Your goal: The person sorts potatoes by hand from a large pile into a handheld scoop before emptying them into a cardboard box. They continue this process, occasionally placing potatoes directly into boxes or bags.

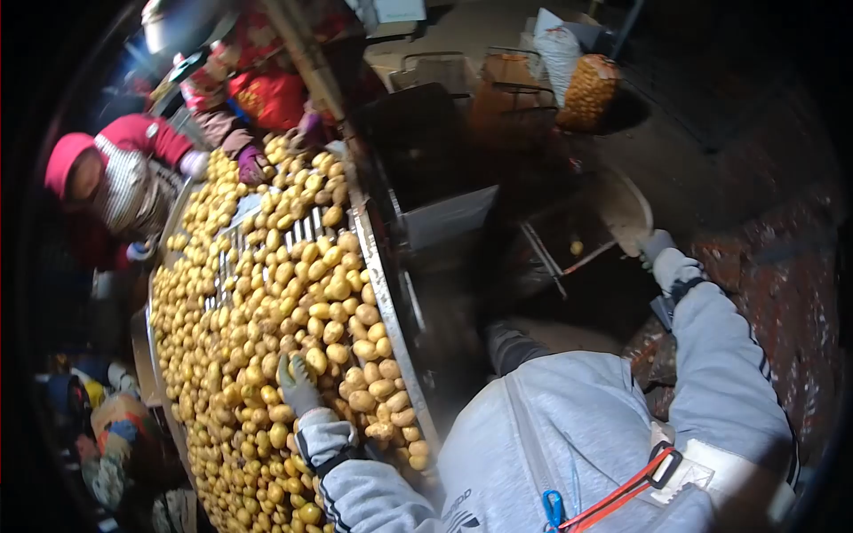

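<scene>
A wide mass of potatoes (258, 373) covers the long sorting table (384, 275) on the left. My left hand (299, 388), in a grey-green glove, rests on the potatoes near the table's right side, its fingers apart and around no potato that I can make out. Out to the right, my gloved right hand (656, 247) is closed at the edge of a pale container with a curved rim (629, 213). The container's dark inside is hard to read. A single potato (577, 248) shows below it, near a light-edged frame.
Across the table a person in a red hood (120, 169) leans in; another person's purple glove (253, 166) touches potatoes at the far end. Metal slats (306, 228) show through. Crates (511, 84) and a full net sack (588, 91) stand at the back.
</scene>
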Tool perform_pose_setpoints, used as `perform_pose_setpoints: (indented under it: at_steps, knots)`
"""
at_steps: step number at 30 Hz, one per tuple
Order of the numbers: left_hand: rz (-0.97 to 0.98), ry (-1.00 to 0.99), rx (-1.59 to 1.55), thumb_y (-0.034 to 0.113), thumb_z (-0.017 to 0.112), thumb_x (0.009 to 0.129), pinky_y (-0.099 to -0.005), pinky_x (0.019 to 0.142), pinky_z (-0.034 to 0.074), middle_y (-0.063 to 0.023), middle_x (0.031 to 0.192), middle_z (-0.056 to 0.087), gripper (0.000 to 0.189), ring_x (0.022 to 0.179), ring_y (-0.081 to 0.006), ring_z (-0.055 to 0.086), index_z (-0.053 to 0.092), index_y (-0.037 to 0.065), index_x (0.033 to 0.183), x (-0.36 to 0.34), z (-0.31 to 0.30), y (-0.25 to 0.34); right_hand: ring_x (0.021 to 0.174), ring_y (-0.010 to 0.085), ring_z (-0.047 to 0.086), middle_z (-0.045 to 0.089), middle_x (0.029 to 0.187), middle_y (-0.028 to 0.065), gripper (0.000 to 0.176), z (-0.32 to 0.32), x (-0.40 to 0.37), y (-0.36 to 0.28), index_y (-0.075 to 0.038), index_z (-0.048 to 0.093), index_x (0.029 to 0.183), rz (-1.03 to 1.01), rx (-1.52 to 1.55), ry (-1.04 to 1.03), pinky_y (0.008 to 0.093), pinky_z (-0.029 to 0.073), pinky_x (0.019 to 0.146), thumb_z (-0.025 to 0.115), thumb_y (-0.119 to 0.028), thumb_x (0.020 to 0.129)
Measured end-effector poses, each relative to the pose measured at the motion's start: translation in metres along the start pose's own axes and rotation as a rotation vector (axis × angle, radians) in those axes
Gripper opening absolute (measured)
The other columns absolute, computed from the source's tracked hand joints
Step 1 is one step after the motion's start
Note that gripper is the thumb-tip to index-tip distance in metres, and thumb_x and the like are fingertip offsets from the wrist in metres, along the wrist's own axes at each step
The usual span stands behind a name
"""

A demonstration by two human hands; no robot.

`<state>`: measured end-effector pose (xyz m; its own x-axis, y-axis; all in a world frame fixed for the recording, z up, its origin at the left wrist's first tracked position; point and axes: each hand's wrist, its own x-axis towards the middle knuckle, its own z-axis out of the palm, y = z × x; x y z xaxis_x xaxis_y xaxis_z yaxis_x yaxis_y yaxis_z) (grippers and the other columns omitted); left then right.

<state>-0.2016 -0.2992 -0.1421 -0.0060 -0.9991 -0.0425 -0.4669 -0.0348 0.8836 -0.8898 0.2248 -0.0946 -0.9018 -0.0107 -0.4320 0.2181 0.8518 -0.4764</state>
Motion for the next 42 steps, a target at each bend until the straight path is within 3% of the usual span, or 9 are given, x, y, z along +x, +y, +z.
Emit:
perform_pose_setpoints:
  at_steps: [6,11,15,18,21,28,31,35,42]
  knots:
    - [0.411,-0.110,1.307,0.039,0.081,0.090,-0.0424,0.113,0.048,-0.0101,0.158,0.052,0.066,0.143,-0.0308,0.052,0.059,0.022,0.149,-0.028,0.000,0.028,0.042,0.0166,0.046,0.047,0.055,-0.0026,0.016,-0.011,-0.012,-0.040,-0.022,0.065,0.091,-0.079,0.559,-0.581,0.0369,0.048,0.042,0.068,-0.036,0.097]
    - [-0.278,0.151,-0.225,0.029,0.077,0.100,-0.0328,0.108,0.049,-0.0203,0.141,0.067,0.059,0.125,-0.0221,0.065,0.058,0.001,0.148,-0.035,0.029,0.068,0.042,0.0171,0.057,0.061,0.061,0.0024,0.030,0.071,-0.148,-0.172,-0.014,0.064,0.089,-0.140,0.193,-0.860,0.0302,0.045,0.037,0.071,-0.041,0.097]
    - [-0.063,0.215,-0.678,0.007,0.070,0.103,-0.0283,0.102,0.053,-0.0140,0.143,0.064,0.053,0.116,-0.0176,0.067,0.051,-0.003,0.151,-0.066,0.047,0.077,0.054,0.0155,0.064,0.072,0.084,0.0090,0.035,0.143,-0.232,-0.244,-0.001,0.070,0.114,-0.332,0.065,-1.245,0.0307,0.050,0.041,0.079,-0.025,0.091]
    - [-0.164,0.114,-0.709,-0.002,0.059,0.105,-0.0149,0.077,0.052,-0.0041,0.117,0.070,0.049,0.089,-0.0013,0.064,0.051,0.003,0.154,-0.117,0.027,0.179,0.058,0.0122,0.065,0.072,0.078,0.0074,0.036,0.174,-0.269,-0.279,0.002,0.074,0.106,-0.329,-0.064,-1.494,0.0234,0.048,0.045,0.084,-0.027,0.087]
    - [0.213,0.095,0.063,0.012,0.071,0.101,-0.0293,0.096,0.055,-0.0125,0.125,0.072,0.046,0.115,-0.0171,0.067,0.061,0.003,0.145,-0.135,0.020,0.179,0.055,0.0117,0.063,0.070,0.073,0.0059,0.038,0.204,-0.284,-0.305,0.001,0.074,0.105,-0.274,-0.254,-1.635,0.0230,0.046,0.044,0.085,-0.030,0.087]
    - [-0.530,0.457,0.356,0.021,0.071,0.095,-0.0417,0.103,0.054,-0.0218,0.135,0.067,0.050,0.119,-0.0347,0.068,0.064,0.006,0.142,-0.171,-0.107,0.116,0.058,0.0093,0.060,0.073,0.081,0.0046,0.027,0.249,-0.290,-0.345,0.000,0.076,0.105,-0.521,-0.531,-1.706,0.0271,0.049,0.054,0.080,-0.024,0.091]
    - [-0.385,0.344,0.799,0.028,0.080,0.088,-0.0418,0.104,0.054,-0.0209,0.137,0.068,0.066,0.120,-0.0336,0.069,0.060,0.008,0.147,-0.163,-0.121,0.079,0.059,0.0091,0.061,0.071,0.078,0.0043,0.025,0.251,-0.310,-0.358,0.000,0.076,0.104,-0.441,-0.632,-1.709,0.0265,0.050,0.055,0.079,-0.021,0.091]
    - [-0.526,0.325,0.778,0.030,0.080,0.081,-0.0486,0.104,0.053,-0.0254,0.134,0.066,0.076,0.121,-0.0425,0.066,0.055,0.019,0.152,-0.135,-0.120,0.066,0.056,0.0099,0.061,0.068,0.072,0.0039,0.021,0.255,-0.330,-0.367,-0.001,0.075,0.102,-0.309,-0.735,-1.803,0.0252,0.047,0.050,0.077,-0.017,0.089]
    - [-0.389,0.241,-0.049,0.029,0.078,0.097,-0.0323,0.097,0.056,-0.0149,0.138,0.067,0.061,0.106,-0.0204,0.070,0.058,0.008,0.151,-0.162,-0.110,0.147,0.048,0.0106,0.055,0.063,0.065,0.0015,0.015,0.258,-0.362,-0.344,-0.004,0.072,0.096,-0.315,-0.719,-1.769,0.0252,0.040,0.042,0.076,-0.018,0.092]
